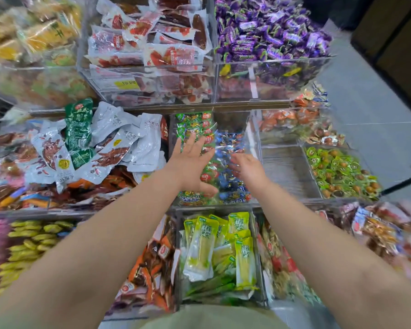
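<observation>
Only one cam here, head-mounted and wide-angle, looking forward and steeply down over the tiered clear snack bins (287, 172). Pretty close in: left hand (190, 160) and right hand (247, 167) land mid-frame, the nearest bins sit right under the lens, grey floor (365, 96) off to the right.

Clear acrylic bins (285, 172) stand beside a pale grey tiled floor (365, 103) and a dark cabinet (394, 43).
</observation>
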The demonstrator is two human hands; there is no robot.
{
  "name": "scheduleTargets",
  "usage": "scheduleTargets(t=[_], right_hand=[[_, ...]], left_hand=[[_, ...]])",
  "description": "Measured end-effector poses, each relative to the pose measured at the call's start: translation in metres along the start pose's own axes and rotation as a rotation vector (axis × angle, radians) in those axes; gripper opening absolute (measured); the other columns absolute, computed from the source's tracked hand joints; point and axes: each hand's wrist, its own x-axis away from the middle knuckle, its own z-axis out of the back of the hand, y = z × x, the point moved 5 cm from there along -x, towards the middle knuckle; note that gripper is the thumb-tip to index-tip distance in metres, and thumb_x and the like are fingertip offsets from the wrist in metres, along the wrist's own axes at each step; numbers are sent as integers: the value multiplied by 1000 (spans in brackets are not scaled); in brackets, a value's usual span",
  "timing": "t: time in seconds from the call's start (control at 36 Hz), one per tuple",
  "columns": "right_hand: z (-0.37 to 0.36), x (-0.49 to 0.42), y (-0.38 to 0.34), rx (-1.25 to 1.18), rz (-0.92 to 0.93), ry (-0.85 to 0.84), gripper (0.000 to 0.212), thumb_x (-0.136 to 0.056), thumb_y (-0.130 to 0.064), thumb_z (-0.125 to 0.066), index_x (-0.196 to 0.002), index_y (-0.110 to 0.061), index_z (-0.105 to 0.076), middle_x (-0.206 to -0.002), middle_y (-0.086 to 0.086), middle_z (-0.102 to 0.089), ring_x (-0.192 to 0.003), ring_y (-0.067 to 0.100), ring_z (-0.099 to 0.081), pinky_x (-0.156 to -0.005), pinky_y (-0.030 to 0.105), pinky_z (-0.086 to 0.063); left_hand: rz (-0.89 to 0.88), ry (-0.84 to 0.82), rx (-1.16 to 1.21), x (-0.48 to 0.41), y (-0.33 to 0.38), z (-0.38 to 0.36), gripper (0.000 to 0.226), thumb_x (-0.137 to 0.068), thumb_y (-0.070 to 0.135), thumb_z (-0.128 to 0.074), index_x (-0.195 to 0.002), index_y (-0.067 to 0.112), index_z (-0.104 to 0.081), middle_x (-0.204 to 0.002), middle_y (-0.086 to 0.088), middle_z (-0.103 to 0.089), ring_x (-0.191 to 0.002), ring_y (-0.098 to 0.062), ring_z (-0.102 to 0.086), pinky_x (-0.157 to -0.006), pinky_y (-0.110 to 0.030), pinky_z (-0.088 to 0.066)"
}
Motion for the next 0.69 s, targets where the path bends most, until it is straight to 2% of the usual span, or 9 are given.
scheduleTargets(t=[0.06, 0.11, 0.17, 0.22, 0.31, 0.44, 0.5, 0.58, 0.69], right_hand=[[8, 15, 3, -52, 14, 16, 15, -95, -22, -51, -83, -22, -60, -89, 2, -64, -81, 19, -60, -71, 28, -49], [18, 31, 8, -120, 23, 50, 17, -96, -16, -50, -83, -17, -60, -78, 2, -61, -66, 14, -56, -51, 17, -45], [30, 51, 15, -155, 26, 87, 17, -97, -10, -46, -91, -11, -62, -70, 1, -56, -55, 8, -52, -40, 13, -37], [41, 72, 31, -189, 11, 109, 18, -97, -7, -44, -93, -9, -62, -71, 2, -56, -53, 5, -52, -45, 14, -39], [59, 107, 72, -238, -56, 212, 20, -96, -6, -44, -88, -11, -61, -71, 4, -59, -58, 11, -53, -55, 20, -40], [93, 171, 158, -219, -260, 364, 16, -95, -12, -51, -82, -13, -59, -62, 3, -54, -51, 10, -48, -49, 21, -36], [103, 202, 195, -205, -383, 384, 21, -96, -16, -50, -75, -17, -54, -61, 2, -49, -43, 6, -46, -48, 23, -33], [112, 256, 248, -189, -592, 419, 24, -96, -21, -48, -73, -15, -49, -67, 5, -51, -53, 13, -47, -53, 24, -36], [119, 335, 312, -279, -755, 520, 26, -95, -12, -47, -69, -14, -48, -67, 6, -50, -56, 15, -46, -53, 23, -32]], left_hand=[[-13, 189, 131, 13, 20, 15, 82, -81, 70, -50, -147, 23, -34, -152, -10, -34, -141, -31, -24, -115, -48, -22], [3, 336, 377, 27, 40, 24, 45, -91, 48, -53, -124, 18, -58, -112, -4, -64, -109, -26, -55, -89, -37, -44], [66, 353, 634, 41, 59, 18, 21, -92, 33, -56, -102, 18, -66, -84, 2, -64, -86, -25, -60, -74, -34, -46], [82, 344, 743, 52, 78, 4, 15, -90, 25, -58, -88, 15, -69, -77, -1, -66, -80, -27, -59, -72, -36, -47], [-28, 390, 636, 69, 105, -14, 15, -87, 16, -60, -80, 7, -69, -80, -9, -67, -85, -31, -56, -79, -40, -43], [-273, 657, 531, 107, 142, -36, 14, -74, 9, -66, -86, 4, -71, -97, -17, -64, -98, -35, -55, -88, -40, -40], [-352, 544, 579, 115, 159, -58, 17, -80, 14, -59, -86, 4, -71, -90, -15, -66, -90, -35, -61, -80, -41, -48], [-243, 31, 726, 118, 183, -112, 15, -88, 14, -56, -89, 6, -69, -92, -13, -68, -93, -32, -61, -79, -36, -45], [-160, -363, 648, 133, 203, -186, 15, -90, 14, -52, -85, 10, -66, -92, -16, -67, -89, -30, -61, -70, -33, -40]])
